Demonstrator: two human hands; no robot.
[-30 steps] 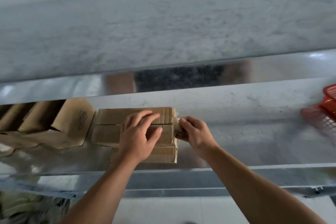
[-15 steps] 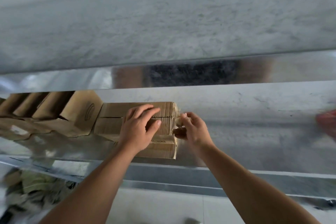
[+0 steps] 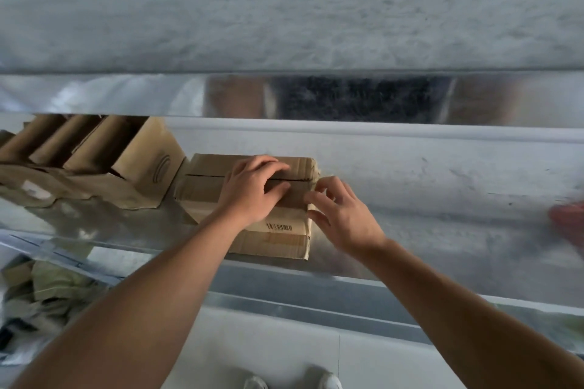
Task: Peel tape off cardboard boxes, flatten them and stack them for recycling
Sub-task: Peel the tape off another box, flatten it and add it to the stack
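Head view. A closed cardboard box [image 3: 205,196] lay on the shiny metal table [image 3: 410,199], close to its near edge, with the slit between the top flaps running left to right. The left hand [image 3: 249,196] lay palm down on the box's top and gripped it, the fingers [image 3: 268,164] bent over the slit and the thumb on the near flap. The right hand [image 3: 347,221] was at the box's right end, its fingers spread and loosely bent, the tips touching the corner where frayed tape [image 3: 316,172] showed; whether any tape was pinched could not be told. A barcode label [image 3: 279,227] sat on the near side of the box, just beside the left wrist. To the left, just beside the box, lay a row of opened and flattened cardboard boxes [image 3: 132,174]. A blurred red object [image 3: 568,224] lay at the table's far right, well apart. Below the table, on the floor, crumpled greenish scraps [image 3: 53,290] lay at the left and two white shoe tips [image 3: 328,382] showed at the bottom edge.
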